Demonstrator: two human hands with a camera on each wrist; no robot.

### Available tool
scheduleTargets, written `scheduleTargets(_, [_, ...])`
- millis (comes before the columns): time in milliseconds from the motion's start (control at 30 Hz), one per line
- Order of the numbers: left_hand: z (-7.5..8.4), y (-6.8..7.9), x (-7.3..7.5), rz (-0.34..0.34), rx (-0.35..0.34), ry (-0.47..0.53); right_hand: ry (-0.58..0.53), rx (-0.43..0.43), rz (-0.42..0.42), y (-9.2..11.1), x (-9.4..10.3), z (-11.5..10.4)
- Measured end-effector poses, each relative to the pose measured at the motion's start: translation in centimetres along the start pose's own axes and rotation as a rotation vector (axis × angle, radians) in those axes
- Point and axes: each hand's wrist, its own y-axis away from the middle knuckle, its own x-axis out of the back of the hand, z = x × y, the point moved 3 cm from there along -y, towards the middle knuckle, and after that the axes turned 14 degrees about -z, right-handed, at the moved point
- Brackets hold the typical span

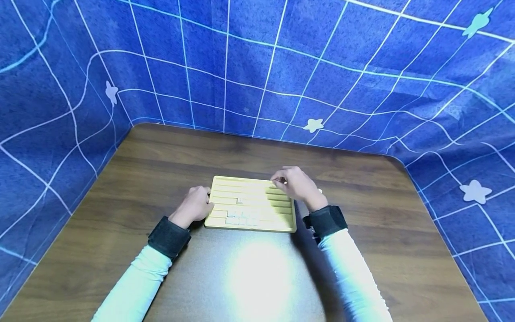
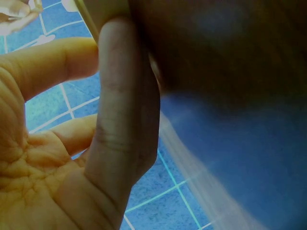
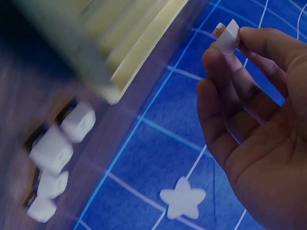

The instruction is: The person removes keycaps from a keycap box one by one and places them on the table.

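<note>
A pale yellow ridged tray (image 1: 277, 222) lies flat on the table, with several small whitish tiles (image 1: 242, 221) in its lower rows and one tile (image 1: 239, 201) farther up. My left hand (image 1: 194, 205) grips the tray's left edge, thumb at the near side; in the left wrist view two digits meet the tray's edge (image 2: 111, 8). Above the tray's upper right corner is my right hand (image 1: 297, 182). Between its thumb and fingertips it pinches a small white tile (image 3: 229, 39), plain to see in the right wrist view. The other fingers of that hand (image 3: 259, 115) are loosely curled.
Several white blocks (image 3: 52, 149) lie on the table beside the tray's right side, mostly behind my right wrist in the head view. The brown wooden table (image 1: 161, 152) meets a blue grid-patterned curtain (image 1: 249, 67) with stars at its back and sides.
</note>
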Motion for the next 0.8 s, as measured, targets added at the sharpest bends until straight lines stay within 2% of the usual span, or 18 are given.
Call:
scheduleTargets(267, [0.0, 0.0, 0.0, 0.011, 0.002, -0.017, 0.029, -0.078, -0.008, 2.3, -0.4, 2.5])
scheduleTargets(600, [0.0, 0.3, 0.1, 0.044, -0.035, 0.008, 0.08, -0.159, 0.003, 4.7, -0.4, 5.7])
scheduleTargets(800, [0.0, 0.2, 0.1, 0.057, -0.039, 0.001, 0.085, -0.155, 0.017, 5.2, -0.5, 6.8])
